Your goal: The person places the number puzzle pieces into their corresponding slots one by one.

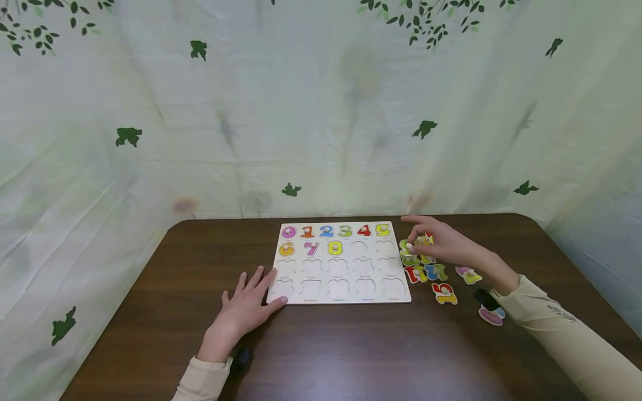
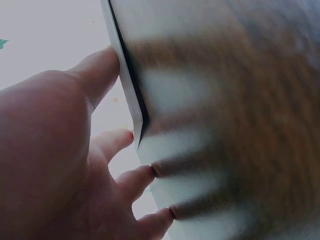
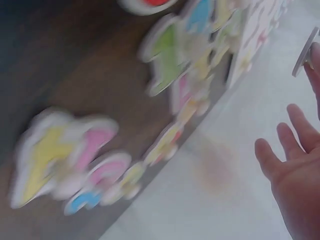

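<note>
A white number puzzle board (image 1: 323,298) lies on the table, with the knobbed numbers 0 to 8 in its upper slots and bare outlines below. My left hand (image 1: 244,309) rests with spread fingers on the board's lower left corner; the left wrist view shows the thumb (image 2: 97,72) at its edge. Beyond the board's right side, my right hand (image 1: 443,242) pinches a number puzzle piece (image 3: 304,52) between thumb and forefinger, other fingers extended. It is raised off the table, its number side turned away in the right wrist view. Loose pieces lie below this hand, partly hidden.
Right of the board lie a red-yellow 11 (image 1: 416,274), a blue-green 12 (image 1: 435,272) and a red-yellow 15 (image 1: 444,293). Farther right are a pink-yellow piece (image 1: 468,274) and a pink-blue one (image 1: 490,317) near the sleeve. A leaf-patterned curtain (image 1: 321,139) hangs behind the brown table (image 1: 351,351).
</note>
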`<state>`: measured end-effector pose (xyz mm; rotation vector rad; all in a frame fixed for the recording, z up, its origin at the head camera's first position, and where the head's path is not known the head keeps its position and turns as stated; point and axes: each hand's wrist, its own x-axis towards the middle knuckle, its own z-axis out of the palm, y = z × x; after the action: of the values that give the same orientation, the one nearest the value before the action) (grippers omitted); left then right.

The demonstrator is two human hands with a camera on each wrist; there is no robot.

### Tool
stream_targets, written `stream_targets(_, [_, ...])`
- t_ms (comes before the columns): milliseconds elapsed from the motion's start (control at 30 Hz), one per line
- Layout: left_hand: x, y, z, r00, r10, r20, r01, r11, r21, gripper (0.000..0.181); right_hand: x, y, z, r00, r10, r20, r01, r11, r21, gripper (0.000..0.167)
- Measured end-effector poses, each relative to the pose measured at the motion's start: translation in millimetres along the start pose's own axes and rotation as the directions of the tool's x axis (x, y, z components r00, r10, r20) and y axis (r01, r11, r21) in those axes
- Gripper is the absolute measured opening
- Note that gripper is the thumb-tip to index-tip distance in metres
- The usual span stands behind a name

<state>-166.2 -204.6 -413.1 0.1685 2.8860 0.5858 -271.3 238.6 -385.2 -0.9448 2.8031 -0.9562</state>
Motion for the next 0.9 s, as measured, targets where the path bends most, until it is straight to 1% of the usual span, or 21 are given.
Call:
stream_targets(133, [-0.8,0.4,-1.3,1.0,0.0,-0.002,0.0,1.0,0.001,0.077,18.4,-9,8,0.999,-0.018,0.027,0.017,1.0,0.009,0.01])
stream_targets(367, [-1.6,1.1,-1.4,1.0,0.001,-0.001,-0.001,1.0,0.012,0.077,46.6,-18,22,0.997,-0.066,0.039,0.065,0.998,0.023,0.01])
stream_targets(467, [-1.4,0.7,0.1,1.0,-0.001,-0.001,0.001,1.0,0.012,0.077,56.9,-19,29,0.997,-0.058,0.045,0.057,0.998,0.022,0.01])
stream_targets(633, [-1.5,0.9,0.4,1.0,-0.004,-0.008,0.004,1.0,0.005,0.076,74.5,-18,40,0.995,-0.048,0.084,0.051,0.998,-0.031,0.011])
stream_targets(767, [-1.8,0.6,0.4,1.0,-0.001,-0.015,0.001,1.0,0.003,0.076,87.7,-20,45,0.988,-0.081,0.129,0.089,0.994,-0.058,0.01])
stream_targets(900, [-1.0,-0.3,0.7,1.0,-0.001,-0.02,0.001,1.0,0.002,0.076,99.8,-20,50,0.98,-0.096,0.174,0.112,0.99,-0.086,0.009])
